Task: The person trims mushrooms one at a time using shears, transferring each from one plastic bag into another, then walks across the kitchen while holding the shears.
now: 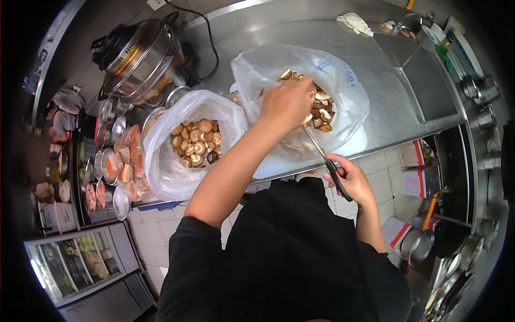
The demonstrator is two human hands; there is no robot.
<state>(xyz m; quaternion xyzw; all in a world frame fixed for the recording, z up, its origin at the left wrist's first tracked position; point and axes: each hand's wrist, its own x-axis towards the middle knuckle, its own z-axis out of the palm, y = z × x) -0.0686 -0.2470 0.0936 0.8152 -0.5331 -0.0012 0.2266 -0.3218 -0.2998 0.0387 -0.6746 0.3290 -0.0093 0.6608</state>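
Note:
My left hand (288, 102) reaches into the mouth of a clear plastic bag (351, 110) with cut brown mushrooms (323, 115) inside. Its fingers are curled, blurred and partly hidden; a pale piece of mushroom (307, 118) shows just below them, at the tip of the blades. In my right hand (355, 183) is a pair of scissors (333, 174) with black handles, the metal blades pointing up and left toward the left hand. Left of my forearm, a second plastic bag (155, 155) stands open, holding whole brown mushrooms (197, 140).
A white cutting board (354, 141) lies partly under the cut-mushroom bag on the steel counter (225, 43). A large steel cooker (142, 61) stands at the back left. Bagged orange-pink food (131, 161) sits near the left bag. At the right is a sink (429, 88).

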